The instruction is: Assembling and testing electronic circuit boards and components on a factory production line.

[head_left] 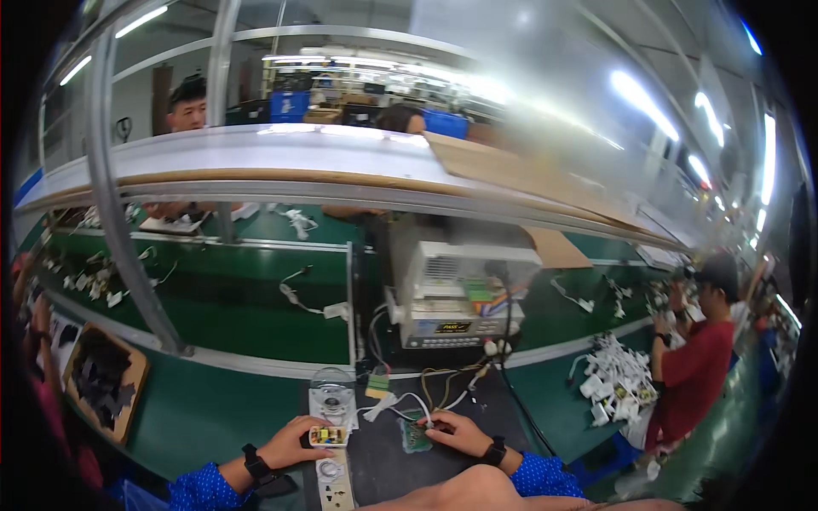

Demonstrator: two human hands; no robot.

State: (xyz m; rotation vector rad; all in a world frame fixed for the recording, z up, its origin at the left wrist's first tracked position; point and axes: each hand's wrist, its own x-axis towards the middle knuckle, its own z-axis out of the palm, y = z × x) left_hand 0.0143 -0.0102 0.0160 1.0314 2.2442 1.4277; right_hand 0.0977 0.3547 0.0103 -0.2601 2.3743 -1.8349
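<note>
My left hand (294, 443) grips a small white open housing (329, 437) between thumb and fingers; yellow and dark electronic parts show inside it. The housing is over a pale fixture panel, between a clear-lidded test fixture (332, 402) above it and a plate with a round ring and small black parts (336, 484) below. To the right, my right hand (460, 433) pinches the end of a white cable (416, 399). Its fingertips are at the edge of a green circuit board (415, 435) on the dark mat (383, 477); the exact contact is partly hidden.
A white bench tester (460, 298) with wires stands behind the mat. Beside it runs the green conveyor belt (256, 298) with scattered cables. A heap of white adapters (615, 379) lies at right near a person in red (694, 366). A tray of dark pieces (104, 383) is at left.
</note>
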